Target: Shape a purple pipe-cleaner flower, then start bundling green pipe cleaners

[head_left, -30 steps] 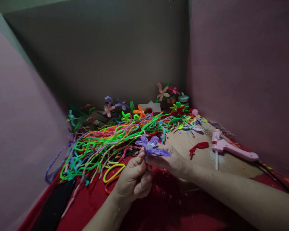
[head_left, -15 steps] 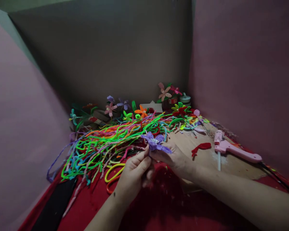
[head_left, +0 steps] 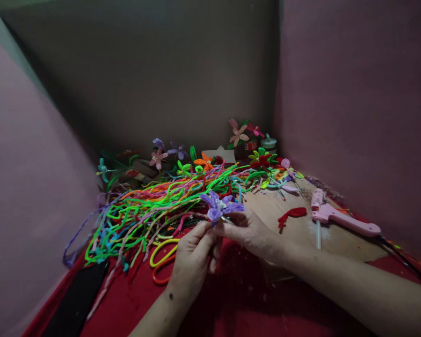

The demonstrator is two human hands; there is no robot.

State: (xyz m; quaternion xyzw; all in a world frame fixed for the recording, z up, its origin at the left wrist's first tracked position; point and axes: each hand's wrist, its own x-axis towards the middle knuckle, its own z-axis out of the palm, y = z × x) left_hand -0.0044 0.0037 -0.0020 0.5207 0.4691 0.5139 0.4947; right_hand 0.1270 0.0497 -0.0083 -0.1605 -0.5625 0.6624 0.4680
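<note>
A purple pipe-cleaner flower [head_left: 220, 206] with a pale beaded centre is held up between both hands, just above the red cloth [head_left: 245, 304]. My left hand [head_left: 192, 260] pinches it from below left with fingers closed at its base. My right hand [head_left: 252, 231] grips it from the right, fingers curled round the stem under the petals. Directly behind the flower spreads a tangled heap of bright pipe cleaners [head_left: 150, 206] in green, orange, pink and blue.
A pink glue gun [head_left: 337, 217] lies on a cardboard sheet [head_left: 294, 229] at the right, beside a red scrap [head_left: 290, 214]. Finished flowers [head_left: 237, 133] stand along the back wall. A black strip [head_left: 75, 304] lies at the left front. Walls close in on three sides.
The flower has been turned between my fingers, its petals now tilted up and away. My left hand has opened a little from a fist into a pinch. Both hands stay in place.
</note>
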